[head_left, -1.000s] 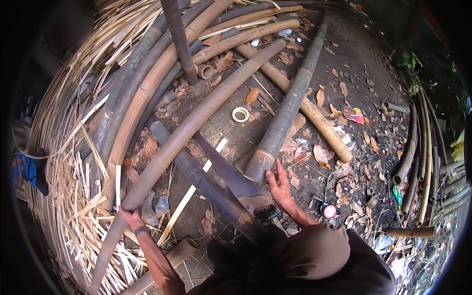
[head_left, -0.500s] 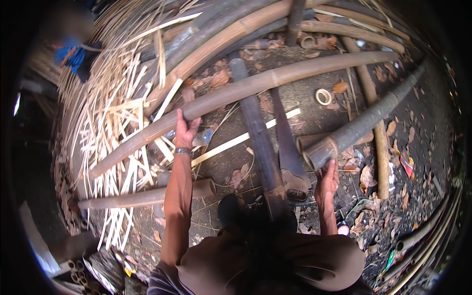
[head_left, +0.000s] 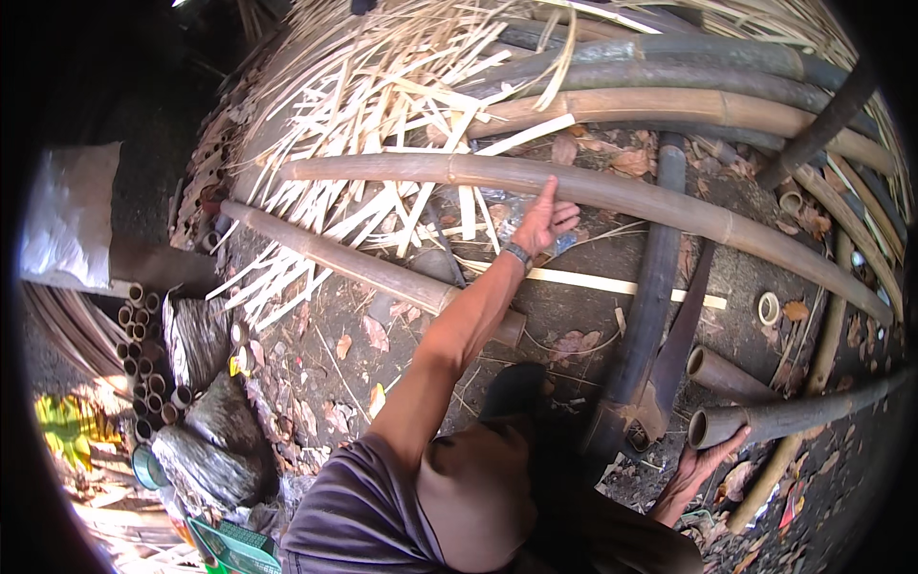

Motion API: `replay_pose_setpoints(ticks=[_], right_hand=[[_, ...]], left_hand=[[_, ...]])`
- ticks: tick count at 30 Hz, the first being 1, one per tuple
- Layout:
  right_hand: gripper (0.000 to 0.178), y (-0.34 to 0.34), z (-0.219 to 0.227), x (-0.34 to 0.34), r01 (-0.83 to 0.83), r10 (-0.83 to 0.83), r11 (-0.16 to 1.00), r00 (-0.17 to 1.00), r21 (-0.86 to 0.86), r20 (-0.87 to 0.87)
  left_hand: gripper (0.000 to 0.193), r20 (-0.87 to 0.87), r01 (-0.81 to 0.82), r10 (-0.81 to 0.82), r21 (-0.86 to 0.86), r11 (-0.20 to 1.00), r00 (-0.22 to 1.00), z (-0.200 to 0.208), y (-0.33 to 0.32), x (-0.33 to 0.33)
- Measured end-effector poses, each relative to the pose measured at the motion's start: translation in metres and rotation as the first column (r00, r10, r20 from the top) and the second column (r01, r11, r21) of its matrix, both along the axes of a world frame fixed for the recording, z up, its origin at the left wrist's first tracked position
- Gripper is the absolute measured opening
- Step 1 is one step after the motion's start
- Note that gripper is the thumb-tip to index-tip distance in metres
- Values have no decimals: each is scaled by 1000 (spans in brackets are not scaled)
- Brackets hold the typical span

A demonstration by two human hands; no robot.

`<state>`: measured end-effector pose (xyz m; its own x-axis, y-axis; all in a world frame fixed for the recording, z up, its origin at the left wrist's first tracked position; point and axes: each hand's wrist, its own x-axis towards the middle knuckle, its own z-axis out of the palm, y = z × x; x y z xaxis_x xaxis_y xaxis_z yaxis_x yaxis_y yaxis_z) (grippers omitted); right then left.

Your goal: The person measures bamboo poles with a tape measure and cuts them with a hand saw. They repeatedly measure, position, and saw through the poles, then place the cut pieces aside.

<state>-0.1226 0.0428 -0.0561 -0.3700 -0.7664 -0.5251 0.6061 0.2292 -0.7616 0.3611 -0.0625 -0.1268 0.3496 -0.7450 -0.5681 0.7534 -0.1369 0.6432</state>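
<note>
Shifted along brown pole (head_left: 660, 205) with left hand (head_left: 543, 220) splay-fingered; touching grey pole (head_left: 794, 419) with right hand (head_left: 701, 471), can't tell if clamped; not sawing, saw (head_left: 682, 335) idle.

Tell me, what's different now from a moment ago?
The view has swung left, bringing the stacked tubes into fuller sight. The left hand seems to have opened its fingers, though it still touches the long brown pole. The right hand stays at the near end of the grey pole. The saw and pale ring stay put.
</note>
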Motion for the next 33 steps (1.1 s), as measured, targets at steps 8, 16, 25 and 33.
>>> replay_pose_setpoints(ticks=[8, 16, 25, 33], right_hand=[[78, 19, 21, 27, -14, 9, 997, 998, -78, -66], [57, 32, 38, 123, -374, 436, 898, 832, -231, 345], [52, 58, 30, 172, -930, 966, 258, 258, -264, 33], [34, 32, 38, 121, -905, 744, 370, 425, -211, -515]], left_hand=[[62, 169, 659, -640, -96, 746, 750, 58, 40, -81], [73, 689, 983, -713, 182, -8, -133, 179, 19, -185], [93, 620, 825, -654, 566, -10, -433, 205, 49, -170], [87, 650, 384, -298, 693, 610, -699, 175, 108, -71]])
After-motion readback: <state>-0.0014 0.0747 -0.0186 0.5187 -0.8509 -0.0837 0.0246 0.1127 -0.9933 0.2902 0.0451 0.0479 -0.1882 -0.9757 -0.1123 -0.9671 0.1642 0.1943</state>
